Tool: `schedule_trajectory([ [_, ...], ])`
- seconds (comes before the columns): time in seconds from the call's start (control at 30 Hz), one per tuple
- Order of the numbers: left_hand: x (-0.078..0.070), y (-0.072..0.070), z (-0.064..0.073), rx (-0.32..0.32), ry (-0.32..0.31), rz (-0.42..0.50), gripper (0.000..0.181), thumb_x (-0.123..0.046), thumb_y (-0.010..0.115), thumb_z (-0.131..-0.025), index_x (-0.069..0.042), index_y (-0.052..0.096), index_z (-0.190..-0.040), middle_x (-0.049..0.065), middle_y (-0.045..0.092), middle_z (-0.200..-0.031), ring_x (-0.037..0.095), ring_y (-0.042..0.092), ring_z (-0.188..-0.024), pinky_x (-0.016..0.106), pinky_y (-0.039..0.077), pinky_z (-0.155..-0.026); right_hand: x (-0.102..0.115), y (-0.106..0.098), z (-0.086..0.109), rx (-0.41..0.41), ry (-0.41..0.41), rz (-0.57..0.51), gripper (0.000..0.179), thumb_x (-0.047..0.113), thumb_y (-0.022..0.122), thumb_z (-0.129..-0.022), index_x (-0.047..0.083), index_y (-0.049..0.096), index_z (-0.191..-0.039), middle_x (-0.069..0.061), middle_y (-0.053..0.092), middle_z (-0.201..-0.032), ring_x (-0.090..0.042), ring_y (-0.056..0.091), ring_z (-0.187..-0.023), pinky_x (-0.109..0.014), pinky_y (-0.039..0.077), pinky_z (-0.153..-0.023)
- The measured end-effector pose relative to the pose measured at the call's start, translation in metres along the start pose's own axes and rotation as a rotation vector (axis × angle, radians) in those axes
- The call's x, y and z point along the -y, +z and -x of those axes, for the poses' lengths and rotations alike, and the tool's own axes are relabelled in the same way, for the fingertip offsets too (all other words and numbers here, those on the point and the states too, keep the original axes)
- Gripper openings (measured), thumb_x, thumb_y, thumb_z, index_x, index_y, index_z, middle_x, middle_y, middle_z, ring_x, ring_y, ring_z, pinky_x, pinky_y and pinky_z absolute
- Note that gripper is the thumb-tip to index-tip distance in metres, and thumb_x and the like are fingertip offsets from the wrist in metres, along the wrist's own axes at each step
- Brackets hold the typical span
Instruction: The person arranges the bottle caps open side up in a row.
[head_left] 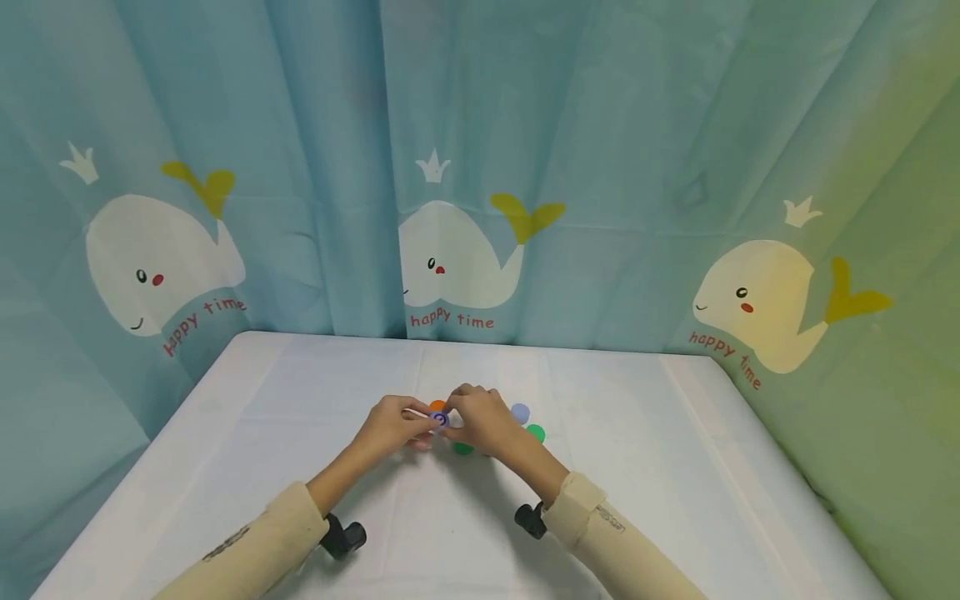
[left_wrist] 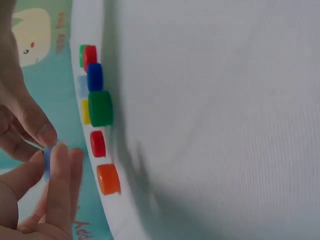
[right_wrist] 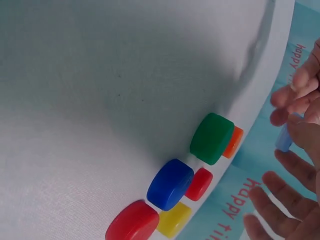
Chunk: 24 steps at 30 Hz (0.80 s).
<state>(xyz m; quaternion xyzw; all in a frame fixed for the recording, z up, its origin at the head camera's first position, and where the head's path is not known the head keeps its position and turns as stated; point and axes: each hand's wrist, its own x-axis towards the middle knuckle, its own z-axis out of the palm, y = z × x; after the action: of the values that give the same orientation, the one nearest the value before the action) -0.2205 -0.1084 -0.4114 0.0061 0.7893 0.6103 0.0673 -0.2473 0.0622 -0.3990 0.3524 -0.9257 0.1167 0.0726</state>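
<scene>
Left hand (head_left: pixel 392 426), right hand (head_left: pixel 486 418) pinch small purple disc (head_left: pixel 439 419), edges partly hidden.

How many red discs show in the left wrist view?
2. One red disc lies between the orange disc and the large green disc; the second red disc is beside the blue disc, partly covering a smaller green disc. Others could be hidden behind.
</scene>
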Motion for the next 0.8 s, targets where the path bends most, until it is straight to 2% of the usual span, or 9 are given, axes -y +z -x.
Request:
schedule_trajectory([
  [0.1,-0.002,-0.001,0.002,0.036,-0.009,0.112,0.025,-0.001,0.069,-0.084,0.012,0.061,-0.103,0.018,0.068,-0.082,0.025,0.069,-0.070,0.032,0.055,-0.064,-0.001,-0.002,0.003,-0.012,-0.034,-0.115,0.024,0.027,0.074,-0.083,0.008,0.071,-0.096,-0.004,0.067,-0.097,-0.016,0.063,-0.086,-0.028,0.051,-0.075],
  [0.2,-0.004,-0.002,0.006,0.063,-0.001,0.167,0.027,0.000,0.067,-0.085,0.014,0.059,-0.107,0.019,0.068,-0.086,0.025,0.069,-0.074,0.031,0.055,-0.067,-0.002,-0.003,0.007,0.007,-0.029,-0.318,0.024,0.022,0.069,-0.087,0.003,0.069,-0.102,-0.003,0.068,-0.094,-0.010,0.064,-0.080,-0.020,0.050,-0.070],
  [0.33,-0.005,-0.001,0.011,0.063,0.020,0.159,0.026,-0.002,0.066,-0.086,0.012,0.061,-0.107,0.017,0.068,-0.089,0.024,0.068,-0.076,0.031,0.055,-0.068,-0.005,-0.003,0.014,0.054,0.082,-0.637,0.025,0.019,0.063,-0.092,0.000,0.067,-0.107,-0.004,0.069,-0.090,-0.011,0.066,-0.073,-0.025,0.053,-0.065],
  [0.5,-0.006,0.003,0.016,0.054,0.043,0.134,0.020,-0.001,0.067,-0.085,0.011,0.063,-0.102,0.015,0.064,-0.092,0.023,0.067,-0.077,0.031,0.054,-0.070,-0.008,-0.003,0.021,0.111,0.239,-0.948,0.024,0.014,0.061,-0.093,-0.006,0.066,-0.103,-0.008,0.068,-0.083,-0.021,0.068,-0.074,-0.039,0.054,-0.071],
  [0.67,-0.005,0.002,0.022,0.049,0.075,0.093,0.019,-0.002,0.070,-0.083,0.008,0.067,-0.098,0.014,0.062,-0.093,0.021,0.067,-0.076,0.031,0.054,-0.071,-0.007,-0.001,0.026,0.197,0.381,-1.261,0.024,0.012,0.063,-0.091,-0.008,0.064,-0.104,-0.015,0.068,-0.086,-0.022,0.068,-0.077,-0.036,0.054,-0.074],
  [0.73,-0.004,0.000,0.025,0.070,0.101,0.075,0.018,-0.003,0.072,-0.082,0.006,0.068,-0.097,0.013,0.062,-0.093,0.022,0.066,-0.077,0.032,0.054,-0.071,-0.007,-0.001,0.028,0.226,0.418,-1.358,0.024,0.011,0.064,-0.090,-0.009,0.064,-0.104,-0.017,0.068,-0.086,-0.022,0.068,-0.076,-0.034,0.054,-0.074],
  [0.8,-0.002,-0.002,0.028,0.108,0.135,0.053,0.018,-0.006,0.072,-0.082,0.004,0.068,-0.096,0.012,0.063,-0.093,0.024,0.066,-0.079,0.032,0.054,-0.072,-0.007,-0.001,0.031,0.244,0.417,-1.395,0.023,0.009,0.065,-0.089,-0.009,0.063,-0.103,-0.017,0.068,-0.087,-0.022,0.067,-0.077,-0.035,0.053,-0.076],
])
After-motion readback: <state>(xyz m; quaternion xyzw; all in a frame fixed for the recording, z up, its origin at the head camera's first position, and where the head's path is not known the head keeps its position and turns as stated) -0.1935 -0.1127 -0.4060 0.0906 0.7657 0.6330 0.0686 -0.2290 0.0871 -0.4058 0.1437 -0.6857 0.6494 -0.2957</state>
